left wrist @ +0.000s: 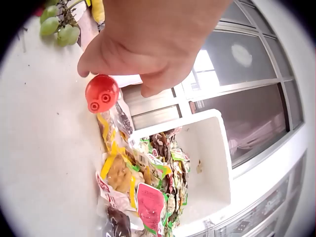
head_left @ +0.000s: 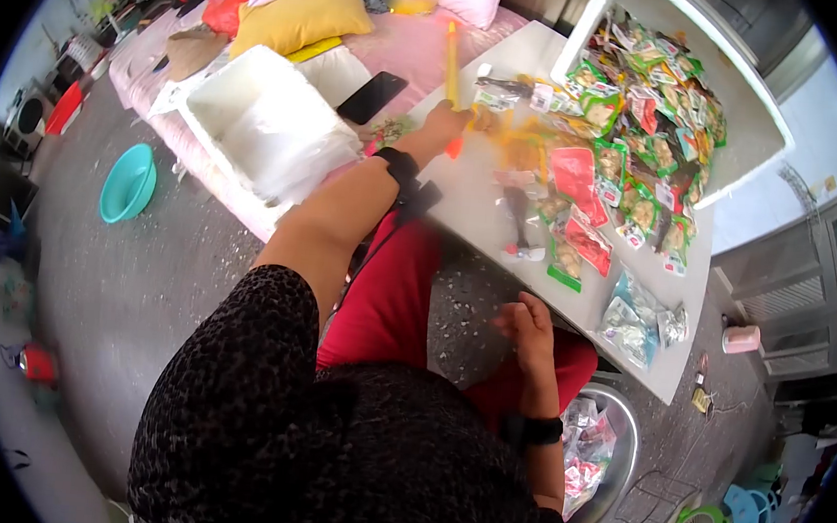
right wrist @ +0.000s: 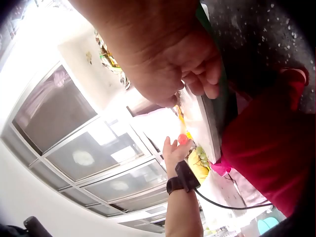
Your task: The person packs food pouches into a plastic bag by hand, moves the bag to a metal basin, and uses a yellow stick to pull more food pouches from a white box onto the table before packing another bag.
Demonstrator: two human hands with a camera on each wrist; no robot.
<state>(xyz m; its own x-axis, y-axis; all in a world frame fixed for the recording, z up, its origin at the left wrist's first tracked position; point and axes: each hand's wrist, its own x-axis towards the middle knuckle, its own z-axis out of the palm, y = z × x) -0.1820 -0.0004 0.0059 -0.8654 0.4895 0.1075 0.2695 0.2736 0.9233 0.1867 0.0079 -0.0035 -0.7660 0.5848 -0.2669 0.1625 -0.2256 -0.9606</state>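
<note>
In the head view my left hand (head_left: 441, 128) reaches over the left edge of the white table (head_left: 473, 192) and grips a long yellow tube (head_left: 452, 60) with a red end. That rounded red end (left wrist: 102, 94), marked by two small ringed holes, shows below the fingers in the left wrist view. Vacuum-packed snack packets (head_left: 575, 175) lie spread to the right of this hand. Green grapes (left wrist: 59, 29) are close by it. My right hand (head_left: 528, 331) hangs in front of the table's near edge, fingers loosely curled and holding nothing.
A white foam box (head_left: 780, 142) full of packets lies tilted on the table's far right. Silvery packs (head_left: 635, 318) are near the front corner. To the left sit another foam box (head_left: 238, 115) and a phone (head_left: 372, 97). A metal basin (head_left: 632, 446) stands by my right leg.
</note>
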